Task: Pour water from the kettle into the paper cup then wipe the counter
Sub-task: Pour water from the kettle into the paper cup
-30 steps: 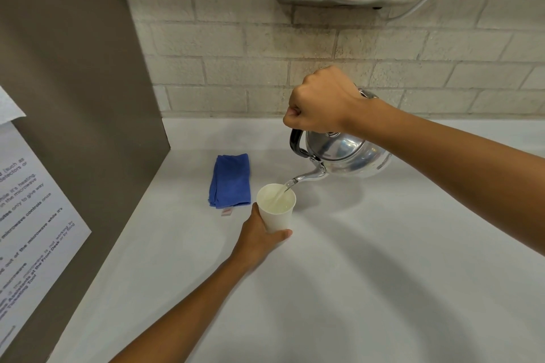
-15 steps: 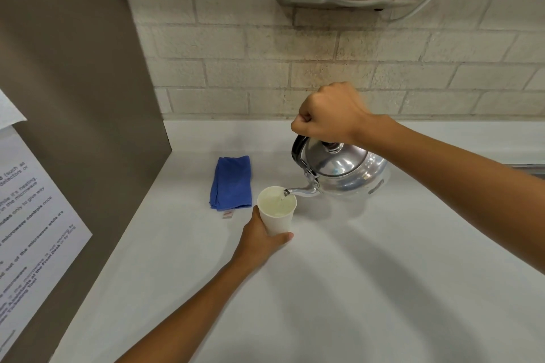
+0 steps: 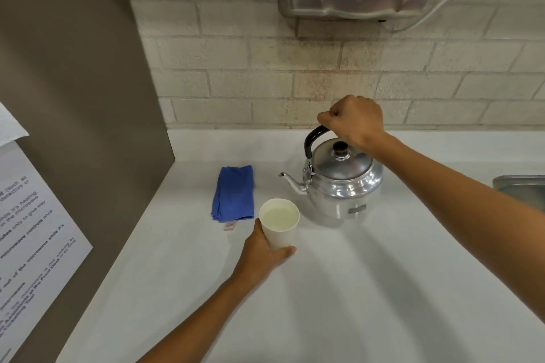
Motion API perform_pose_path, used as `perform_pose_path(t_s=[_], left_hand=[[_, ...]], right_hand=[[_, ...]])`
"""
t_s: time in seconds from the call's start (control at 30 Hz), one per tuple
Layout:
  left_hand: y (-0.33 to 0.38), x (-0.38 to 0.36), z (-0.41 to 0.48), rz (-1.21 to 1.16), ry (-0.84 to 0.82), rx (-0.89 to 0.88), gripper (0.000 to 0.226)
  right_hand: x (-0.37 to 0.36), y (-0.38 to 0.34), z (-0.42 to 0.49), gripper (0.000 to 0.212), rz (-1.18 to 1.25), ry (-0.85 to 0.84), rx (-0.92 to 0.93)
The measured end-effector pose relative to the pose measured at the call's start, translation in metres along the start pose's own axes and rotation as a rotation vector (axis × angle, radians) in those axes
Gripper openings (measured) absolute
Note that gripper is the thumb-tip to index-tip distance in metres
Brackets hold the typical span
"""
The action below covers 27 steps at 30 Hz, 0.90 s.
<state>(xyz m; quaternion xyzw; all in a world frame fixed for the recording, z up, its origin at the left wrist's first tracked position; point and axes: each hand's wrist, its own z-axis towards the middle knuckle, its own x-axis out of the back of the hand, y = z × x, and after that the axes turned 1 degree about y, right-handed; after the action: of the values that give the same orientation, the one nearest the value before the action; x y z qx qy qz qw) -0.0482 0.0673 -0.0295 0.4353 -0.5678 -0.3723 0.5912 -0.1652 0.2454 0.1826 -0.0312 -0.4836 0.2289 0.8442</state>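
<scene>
A wall notice (image 3: 32,233) reads "microwave"; the kettle's (image 3: 343,186) plate is unreadable.

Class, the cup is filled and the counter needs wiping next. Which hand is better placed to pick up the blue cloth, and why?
Left, probably. The left hand holds the cup right beside the blue cloth. The right hand grips the kettle handle, farther off, with the kettle's spout between.
</scene>
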Motion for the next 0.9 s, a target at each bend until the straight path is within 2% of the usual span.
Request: perform_pose_path(t_s=[0.17,0.3,0.9], left_hand=[[0.000,0.001,-0.001,-0.010,-0.009,0.008,0.076],[0.000,0.001,-0.001,-0.009,-0.006,0.023,0.080],[0.002,0.001,-0.003,-0.031,-0.006,0.042,0.083]], right_hand=[[-0.025,0.011,0.009,0.049,0.135,-0.014,-0.243],[-0.040,0.014,0.016,0.049,0.177,-0.023,-0.337],[-0.080,0.021,0.031,0.049,0.190,-0.068,-0.378]])
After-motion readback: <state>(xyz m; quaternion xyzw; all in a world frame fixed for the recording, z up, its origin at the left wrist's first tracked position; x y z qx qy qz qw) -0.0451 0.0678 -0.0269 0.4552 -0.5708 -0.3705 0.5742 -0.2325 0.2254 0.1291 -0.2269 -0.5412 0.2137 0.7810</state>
